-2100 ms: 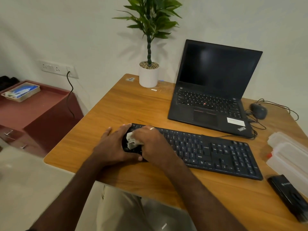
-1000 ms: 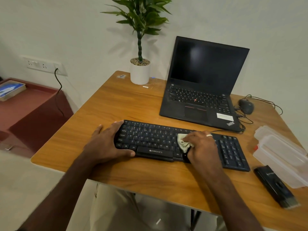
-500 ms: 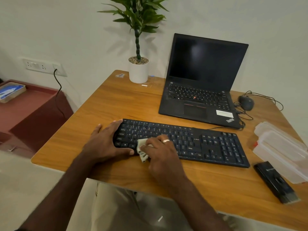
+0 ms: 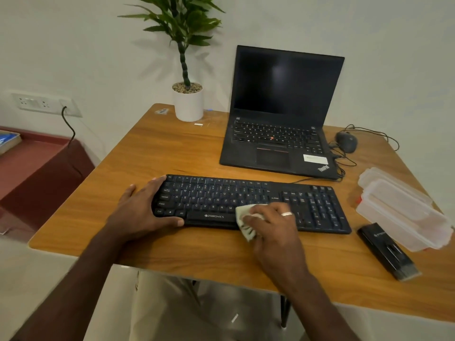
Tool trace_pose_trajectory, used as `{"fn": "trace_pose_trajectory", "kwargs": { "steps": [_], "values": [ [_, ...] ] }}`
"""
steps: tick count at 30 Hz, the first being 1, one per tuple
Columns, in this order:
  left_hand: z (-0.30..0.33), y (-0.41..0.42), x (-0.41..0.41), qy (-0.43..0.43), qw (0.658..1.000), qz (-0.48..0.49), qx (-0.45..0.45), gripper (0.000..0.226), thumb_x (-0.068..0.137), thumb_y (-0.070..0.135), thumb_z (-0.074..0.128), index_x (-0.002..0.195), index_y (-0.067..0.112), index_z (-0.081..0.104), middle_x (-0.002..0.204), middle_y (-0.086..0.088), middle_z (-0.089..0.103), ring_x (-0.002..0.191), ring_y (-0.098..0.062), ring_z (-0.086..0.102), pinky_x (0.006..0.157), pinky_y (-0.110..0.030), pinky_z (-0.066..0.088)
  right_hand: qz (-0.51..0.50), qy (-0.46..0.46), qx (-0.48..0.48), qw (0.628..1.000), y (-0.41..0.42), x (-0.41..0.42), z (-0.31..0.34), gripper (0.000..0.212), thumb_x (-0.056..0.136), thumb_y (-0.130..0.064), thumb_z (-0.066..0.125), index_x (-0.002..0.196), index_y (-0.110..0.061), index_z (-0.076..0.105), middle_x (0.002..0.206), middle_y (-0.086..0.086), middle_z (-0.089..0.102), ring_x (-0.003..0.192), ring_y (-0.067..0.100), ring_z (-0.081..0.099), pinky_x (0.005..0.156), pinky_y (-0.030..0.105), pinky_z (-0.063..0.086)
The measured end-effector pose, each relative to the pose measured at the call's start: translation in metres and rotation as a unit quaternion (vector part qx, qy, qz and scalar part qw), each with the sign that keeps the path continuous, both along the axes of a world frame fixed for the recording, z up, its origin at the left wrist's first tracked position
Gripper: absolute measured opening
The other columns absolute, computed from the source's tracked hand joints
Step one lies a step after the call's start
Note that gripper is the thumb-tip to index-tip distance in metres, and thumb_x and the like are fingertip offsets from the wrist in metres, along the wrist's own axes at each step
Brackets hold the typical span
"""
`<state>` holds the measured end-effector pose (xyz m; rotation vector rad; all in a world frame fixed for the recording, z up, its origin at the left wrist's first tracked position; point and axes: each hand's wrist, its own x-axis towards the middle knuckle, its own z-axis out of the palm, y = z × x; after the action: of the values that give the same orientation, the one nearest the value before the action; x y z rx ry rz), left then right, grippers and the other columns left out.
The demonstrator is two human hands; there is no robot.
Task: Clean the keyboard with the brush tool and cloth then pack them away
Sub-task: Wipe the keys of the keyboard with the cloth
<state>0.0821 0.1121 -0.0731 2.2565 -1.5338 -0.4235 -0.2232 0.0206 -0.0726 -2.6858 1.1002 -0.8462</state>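
Observation:
A black keyboard (image 4: 246,196) lies across the middle of the wooden desk (image 4: 187,153). My left hand (image 4: 140,210) holds its left end, thumb along the front edge. My right hand (image 4: 273,222) grips a crumpled white cloth (image 4: 245,221) and presses it on the keys near the space bar's right end. The black brush tool (image 4: 387,251) lies on the desk at the right, near the front edge. A clear plastic box with its lid (image 4: 401,210) stands just behind the brush.
An open black laptop (image 4: 280,114) sits behind the keyboard, with a wired mouse (image 4: 346,142) and cables to its right. A potted plant (image 4: 187,100) stands at the desk's back left. A maroon cabinet (image 4: 37,168) is left of the desk.
My right hand has slid the cloth rightward along the keyboard's lower rows from near my left hand to past the space bar. My left hand has stayed on the keyboard's left end.

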Motion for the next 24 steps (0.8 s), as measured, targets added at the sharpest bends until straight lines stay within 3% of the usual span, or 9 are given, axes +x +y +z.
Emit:
{"fn": "trace_pose_trajectory", "kwargs": {
  "steps": [5,10,14,16,18,21,24],
  "values": [
    [0.000,-0.002,0.003,0.010,1.000,-0.010,0.019,0.139,0.041,0.105,0.041,0.157,0.036,0.007,0.165,0.001,0.019,0.151,-0.016,0.014,0.123,-0.048,-0.007,-0.029,-0.028,0.018,0.999,-0.009,-0.025,-0.003,0.035,0.067,0.004,0.078,0.097,-0.013,0.080,0.107,0.002,0.071,0.107,0.021,0.050,0.077,0.046,0.058],
    [0.012,-0.021,-0.042,-0.100,0.991,-0.071,-0.056,0.131,0.055,0.103,0.040,0.158,0.029,0.010,0.166,-0.001,0.004,0.151,-0.015,-0.014,0.115,-0.060,-0.019,-0.078,-0.094,-0.003,0.993,-0.018,-0.041,0.000,0.035,0.071,0.000,0.062,0.100,-0.010,0.079,0.110,0.006,0.071,0.109,0.026,0.053,0.080,0.042,0.054],
    [0.021,-0.066,-0.120,-0.153,0.969,-0.190,-0.041,0.129,0.061,0.100,0.041,0.159,0.026,0.002,0.166,0.002,-0.011,0.150,-0.012,-0.019,0.117,-0.060,-0.016,-0.003,-0.010,-0.017,1.000,0.002,-0.022,-0.006,0.019,0.080,-0.015,0.071,0.097,-0.016,0.078,0.114,0.001,0.070,0.110,0.028,0.055,0.076,0.045,0.059],
    [0.022,-0.090,-0.138,-0.153,0.964,-0.216,-0.009,0.130,0.061,0.095,0.050,0.158,0.027,-0.004,0.165,0.004,-0.017,0.149,-0.011,-0.021,0.117,-0.061,-0.014,-0.010,-0.008,0.009,1.000,0.000,-0.027,-0.007,0.029,0.072,-0.008,0.083,0.099,-0.018,0.079,0.111,0.000,0.070,0.108,0.023,0.050,0.076,0.044,0.059],
    [0.024,-0.111,-0.143,-0.143,0.962,-0.230,0.035,0.139,0.054,0.097,0.054,0.157,0.028,-0.010,0.164,0.004,-0.023,0.149,-0.012,-0.022,0.117,-0.064,-0.012,-0.029,-0.024,0.026,0.999,-0.006,-0.043,-0.008,0.038,0.068,-0.001,0.084,0.101,-0.017,0.079,0.111,0.001,0.070,0.109,0.020,0.047,0.081,0.037,0.055],
    [0.028,-0.133,-0.146,-0.147,0.953,-0.247,0.098,0.148,0.046,0.098,0.057,0.155,0.029,-0.015,0.163,0.003,-0.024,0.150,-0.015,-0.019,0.116,-0.065,-0.010,-0.055,-0.057,0.017,0.997,-0.013,-0.064,-0.007,0.038,0.068,0.000,0.071,0.102,-0.015,0.080,0.111,0.001,0.070,0.109,0.019,0.048,0.083,0.031,0.049],
    [0.030,-0.139,-0.148,-0.135,0.955,-0.237,0.113,0.148,0.048,0.095,0.062,0.158,0.025,-0.008,0.167,0.002,-0.001,0.153,-0.017,0.003,0.119,-0.063,-0.005,-0.073,-0.089,0.021,0.993,-0.021,-0.071,-0.003,0.041,0.067,0.001,0.065,0.102,-0.014,0.080,0.112,0.001,0.070,0.110,0.019,0.048,0.084,0.031,0.049]
  ]
}}
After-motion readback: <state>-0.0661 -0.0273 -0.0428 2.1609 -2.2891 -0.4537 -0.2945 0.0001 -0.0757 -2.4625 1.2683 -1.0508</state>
